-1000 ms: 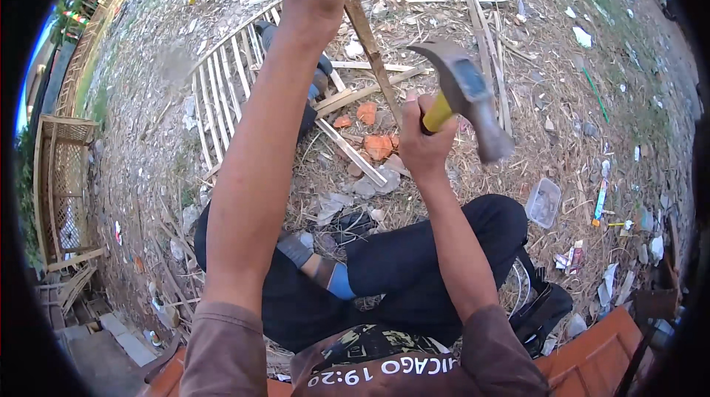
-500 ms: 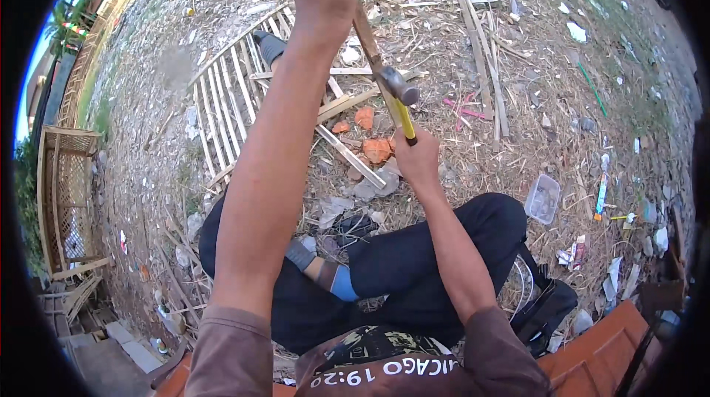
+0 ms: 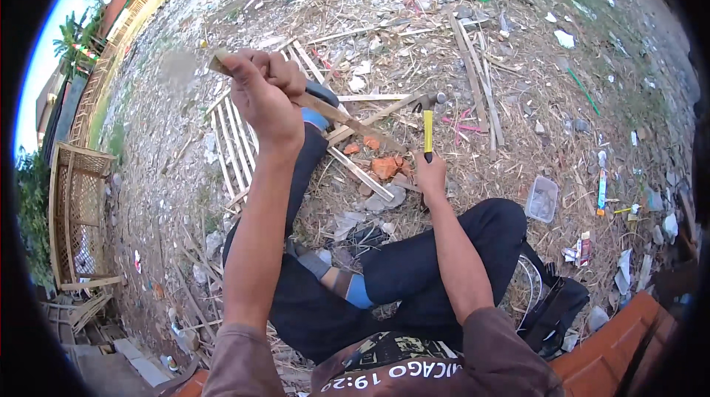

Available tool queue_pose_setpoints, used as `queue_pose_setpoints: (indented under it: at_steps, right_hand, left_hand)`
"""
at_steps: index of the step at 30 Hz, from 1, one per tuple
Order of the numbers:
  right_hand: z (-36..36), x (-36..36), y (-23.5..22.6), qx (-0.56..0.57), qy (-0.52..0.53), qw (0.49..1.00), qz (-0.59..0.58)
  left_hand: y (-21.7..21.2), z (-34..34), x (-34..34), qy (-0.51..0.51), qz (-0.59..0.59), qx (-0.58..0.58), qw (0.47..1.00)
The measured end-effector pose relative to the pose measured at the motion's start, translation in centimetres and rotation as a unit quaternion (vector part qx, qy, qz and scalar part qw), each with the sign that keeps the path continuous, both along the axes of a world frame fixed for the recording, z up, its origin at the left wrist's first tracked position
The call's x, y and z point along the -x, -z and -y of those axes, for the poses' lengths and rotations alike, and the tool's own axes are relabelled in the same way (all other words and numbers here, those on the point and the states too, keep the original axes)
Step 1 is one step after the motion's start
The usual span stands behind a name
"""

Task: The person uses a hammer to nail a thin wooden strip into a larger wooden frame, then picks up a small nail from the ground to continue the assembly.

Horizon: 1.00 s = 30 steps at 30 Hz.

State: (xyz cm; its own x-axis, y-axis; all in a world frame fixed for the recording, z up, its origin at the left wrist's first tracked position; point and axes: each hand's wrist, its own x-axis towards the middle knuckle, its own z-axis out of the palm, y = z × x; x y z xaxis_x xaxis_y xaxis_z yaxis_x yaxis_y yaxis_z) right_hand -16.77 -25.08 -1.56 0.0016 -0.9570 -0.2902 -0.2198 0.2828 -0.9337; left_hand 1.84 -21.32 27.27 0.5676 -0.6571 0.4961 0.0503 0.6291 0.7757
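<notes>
My left hand (image 3: 270, 97) is closed around the upper end of a wooden slat (image 3: 355, 125), which slants down to the right towards the orange rubble. In my right hand (image 3: 432, 174) is a hammer (image 3: 427, 131) with a yellow and black handle. It stands nearly upright, its metal head uppermost and apart from the slat. Beyond my left forearm lies a frame of parallel wooden slats (image 3: 238, 149), partly covered by my arm and leg. Several broken orange brick pieces (image 3: 384, 168) sit below the lower end of the slat, near loose wooden strips (image 3: 361, 173).
My legs (image 3: 436, 264) are crossed on littered ground. Long boards (image 3: 473, 75) lie beyond the hammer. At right are a clear plastic tub (image 3: 542, 199) and a black bag (image 3: 555, 316). A latticed wooden piece (image 3: 81, 216) stands at far left.
My left hand has come down and leftward, swinging the slat to a flatter slant. The hammer has shifted right, away from the slat, and stands more upright. The whole view has shifted slightly.
</notes>
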Motion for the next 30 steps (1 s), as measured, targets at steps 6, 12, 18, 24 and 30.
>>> queue_pose_setpoints:
  at_steps: [6,12,18,24,30]
  right_hand:
    - [-0.1,2.0,-2.5,-0.047,0.016,0.996,0.071]
    - [-2.8,4.8,-11.0,-0.151,-0.094,0.968,0.175]
    - [-8.3,3.1,-10.0,-0.248,-0.241,0.906,0.245]
    - [-7.4,2.1,-9.9,-0.215,-0.325,0.909,0.148]
    - [-4.7,0.5,-7.6,-0.194,-0.211,0.945,0.158]
  left_hand:
    - [-5.4,-6.0,-3.3,-0.071,-0.111,0.036,0.991]
    - [-5.5,-3.6,-8.0,0.014,-0.11,-0.122,0.986]
    - [3.5,4.0,-8.6,0.074,-0.23,-0.19,0.952]
    - [7.3,7.1,-9.2,-0.004,-0.24,-0.203,0.949]
    - [13.5,5.0,-6.9,-0.127,0.019,-0.38,0.916]
